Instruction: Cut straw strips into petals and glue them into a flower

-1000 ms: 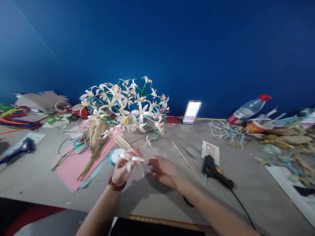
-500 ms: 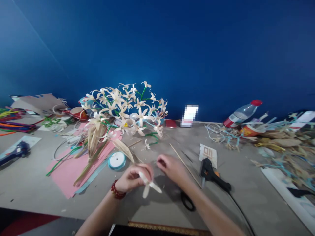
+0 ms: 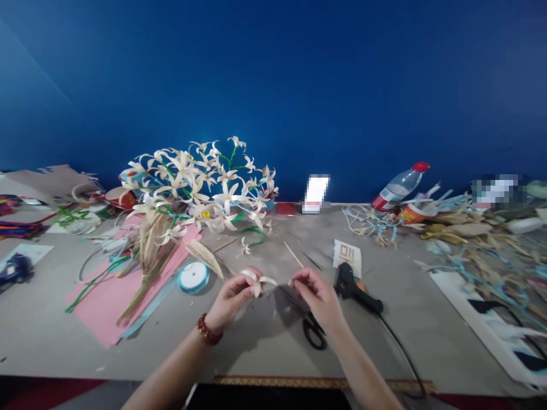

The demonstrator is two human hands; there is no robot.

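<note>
My left hand [image 3: 233,299], with a red bead bracelet at the wrist, pinches a small cream flower [image 3: 257,281] made of leaf strips, held just above the grey table [image 3: 265,347]. My right hand [image 3: 318,297] is close to its right, fingertips pinched together near the flower; what they grip is too small to make out. Black scissors [image 3: 313,330] lie on the table under and between my hands. A black glue gun [image 3: 354,287] lies just right of my right hand, and a thin wooden stick [image 3: 294,255] lies beyond it.
A bouquet of cream flowers [image 3: 200,182] on green stems rests on pink paper [image 3: 106,299] at the left, beside a white ribbon spool [image 3: 193,277]. A plastic bottle [image 3: 399,185], strips and scraps crowd the right. A blue wall stands behind the table.
My left hand turned the flower from hanging downward to pointing up and raised it a little. My right hand came closer to it. The view shifted, so everything slid left.
</note>
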